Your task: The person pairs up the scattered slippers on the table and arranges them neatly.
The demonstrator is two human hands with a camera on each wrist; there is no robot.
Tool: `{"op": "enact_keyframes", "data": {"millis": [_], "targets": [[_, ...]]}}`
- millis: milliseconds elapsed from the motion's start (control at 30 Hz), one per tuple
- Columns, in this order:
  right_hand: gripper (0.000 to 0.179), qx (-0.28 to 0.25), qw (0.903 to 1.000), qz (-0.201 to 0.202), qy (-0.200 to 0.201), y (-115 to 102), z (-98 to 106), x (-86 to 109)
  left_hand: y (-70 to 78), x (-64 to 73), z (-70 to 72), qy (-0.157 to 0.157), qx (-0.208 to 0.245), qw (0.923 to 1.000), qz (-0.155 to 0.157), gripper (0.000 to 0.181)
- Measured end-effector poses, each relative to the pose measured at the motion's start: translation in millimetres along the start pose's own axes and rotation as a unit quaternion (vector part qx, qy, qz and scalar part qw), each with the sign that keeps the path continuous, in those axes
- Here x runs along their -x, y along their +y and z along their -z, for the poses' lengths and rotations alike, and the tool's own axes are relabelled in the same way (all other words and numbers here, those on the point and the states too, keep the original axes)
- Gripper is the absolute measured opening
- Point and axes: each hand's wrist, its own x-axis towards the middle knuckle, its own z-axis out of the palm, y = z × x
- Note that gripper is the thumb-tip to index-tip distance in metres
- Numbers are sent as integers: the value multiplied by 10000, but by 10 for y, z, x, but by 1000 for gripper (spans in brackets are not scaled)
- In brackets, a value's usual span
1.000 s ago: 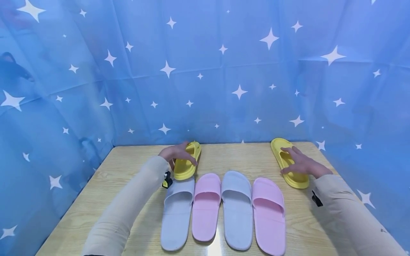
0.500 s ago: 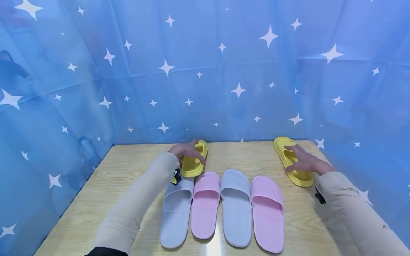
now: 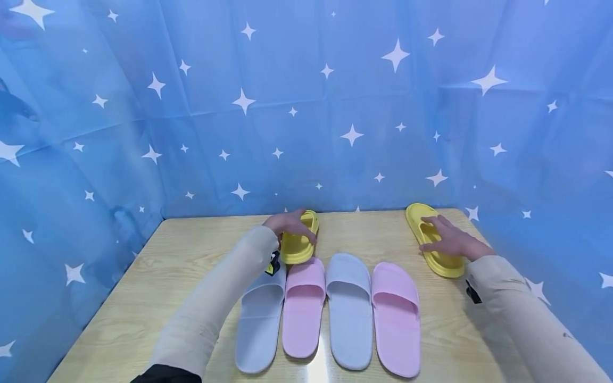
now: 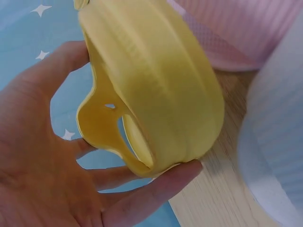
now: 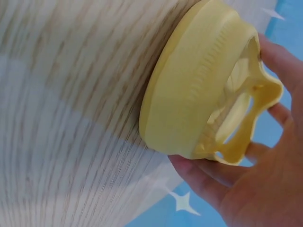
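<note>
My left hand (image 3: 291, 223) grips a yellow slipper (image 3: 298, 254), thumb on one side and fingers on the other. In the head view its heel overlaps the toes of the left pink slipper (image 3: 303, 335) and sits near the left grey slipper (image 3: 260, 340). The left wrist view shows the heel of this yellow slipper (image 4: 156, 85) close up, with strap openings beside the palm. At the back right, my right hand (image 3: 452, 242) holds the matching yellow slipper (image 3: 447, 267) across its width. In the right wrist view that slipper (image 5: 189, 94) is right at the wooden surface.
A second grey slipper (image 3: 350, 335) and a second pink slipper (image 3: 396, 343) complete the row, toes pointing away from me. The wooden table (image 3: 167, 276) ends at a blue curtain (image 3: 287, 133) with white stars, behind and along both sides.
My left hand has carried its yellow slipper to the right, from above the left grey slipper's toes to the left pink one's. The right hand and its slipper stay in nearly the same place.
</note>
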Motion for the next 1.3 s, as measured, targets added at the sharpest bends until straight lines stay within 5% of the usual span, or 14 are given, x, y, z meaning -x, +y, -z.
{"op": "enact_keyframes", "data": {"millis": [467,1033,1300], "targets": [[95,119,9999,-77,-30,96,31,-27,254,-123,-173,-62,-376,9983,-442,117],[95,130,9999,-59,72,122,40,5,567,-210,-432,5,-370,9980,-507,110],[94,185,9998,-42,58,159,87,-6,726,-219,-521,123,-876,9920,-902,108]]}}
